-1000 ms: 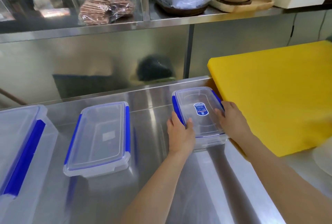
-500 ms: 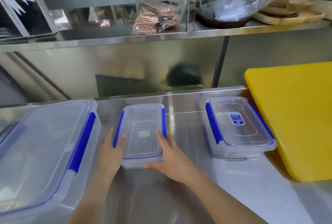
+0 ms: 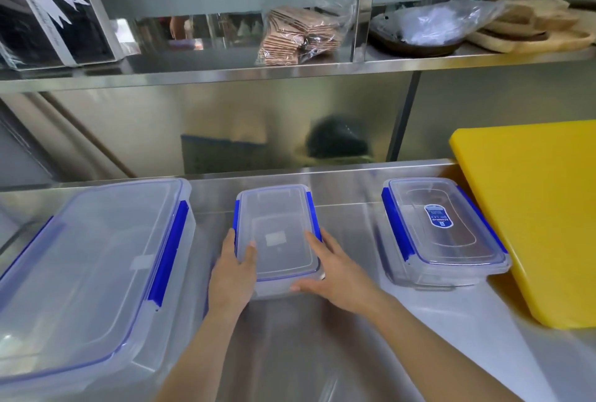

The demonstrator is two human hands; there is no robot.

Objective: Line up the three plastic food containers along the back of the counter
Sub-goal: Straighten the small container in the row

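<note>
Three clear plastic containers with blue clips stand on the steel counter (image 3: 348, 224). The middle container (image 3: 277, 227) is small and sits close to the back wall. My left hand (image 3: 233, 272) grips its near left corner, thumb on the lid. My right hand (image 3: 335, 272) holds its near right corner, fingers along the right side. A large container (image 3: 87, 272) stands to the left and reaches nearer to me. The right container (image 3: 442, 230), with a blue label on its lid, stands untouched near the back.
A thick yellow cutting board (image 3: 535, 214) lies at the right, beside the right container. Above, a steel shelf (image 3: 290, 72) carries a bag of brown packets (image 3: 300, 37), a plastic-covered dish (image 3: 425, 27), wooden boards (image 3: 535, 24) and a dark box (image 3: 45, 14).
Both hands left the right container and took hold of the middle one a second ago. Since half a second ago the middle container has slid a little toward the back wall.
</note>
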